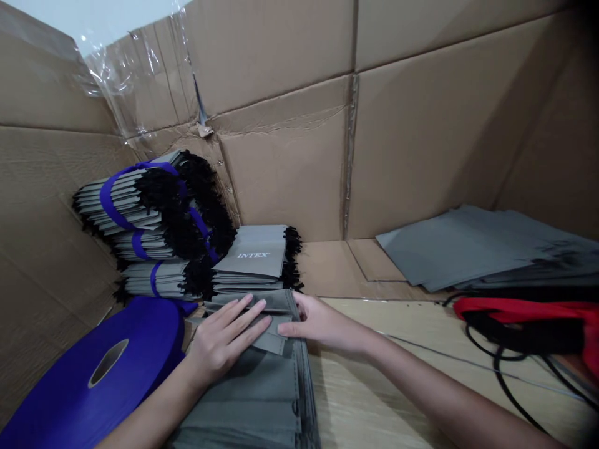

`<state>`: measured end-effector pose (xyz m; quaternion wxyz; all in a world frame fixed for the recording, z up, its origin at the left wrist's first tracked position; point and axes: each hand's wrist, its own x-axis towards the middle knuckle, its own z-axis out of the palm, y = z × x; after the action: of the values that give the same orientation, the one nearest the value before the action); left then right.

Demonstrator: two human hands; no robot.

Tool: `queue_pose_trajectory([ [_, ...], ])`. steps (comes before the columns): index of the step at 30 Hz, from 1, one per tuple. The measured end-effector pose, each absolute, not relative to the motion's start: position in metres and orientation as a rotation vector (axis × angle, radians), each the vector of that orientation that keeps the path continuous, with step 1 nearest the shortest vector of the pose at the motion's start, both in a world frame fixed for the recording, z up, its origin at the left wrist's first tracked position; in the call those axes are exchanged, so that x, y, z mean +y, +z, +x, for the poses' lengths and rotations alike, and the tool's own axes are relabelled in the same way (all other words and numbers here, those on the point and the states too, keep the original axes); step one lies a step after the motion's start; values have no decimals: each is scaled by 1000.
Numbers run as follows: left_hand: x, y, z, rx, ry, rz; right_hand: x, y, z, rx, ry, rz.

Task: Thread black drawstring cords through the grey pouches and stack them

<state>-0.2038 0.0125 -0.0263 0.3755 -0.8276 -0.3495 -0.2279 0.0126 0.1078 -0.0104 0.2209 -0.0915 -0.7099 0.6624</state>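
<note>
One left hand (pixel 219 343) and one right hand (pixel 322 321) show. There are at least three strapped bundles (pixel 126 202) at left, one blue roll (pixel 60 386), one INTEX stack (pixel 255 246), one near grey pile (pixel 253 380) and, at right, one heap (pixel 468 246) of overlapping sheets, too hidden to count.

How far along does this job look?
Done, it seems: the bundles strapped with blue bands. The INTEX stack is piled but shows no band.
In hand: a grey fabric piece, under the left hand and pinched by the right hand.
Probably left: the grey pile beneath; perhaps the loose sheets too.
</note>
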Motion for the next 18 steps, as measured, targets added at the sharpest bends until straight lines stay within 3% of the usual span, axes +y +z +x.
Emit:
queue_pose_trajectory([
  [10,20,-30,-201,-938,-720,-2095,105,-7,17,-2203,1426,-358],
  [18,27,-41,-199,-1435,-821,-2214,99,-8,22,-2433,779,-385],
])
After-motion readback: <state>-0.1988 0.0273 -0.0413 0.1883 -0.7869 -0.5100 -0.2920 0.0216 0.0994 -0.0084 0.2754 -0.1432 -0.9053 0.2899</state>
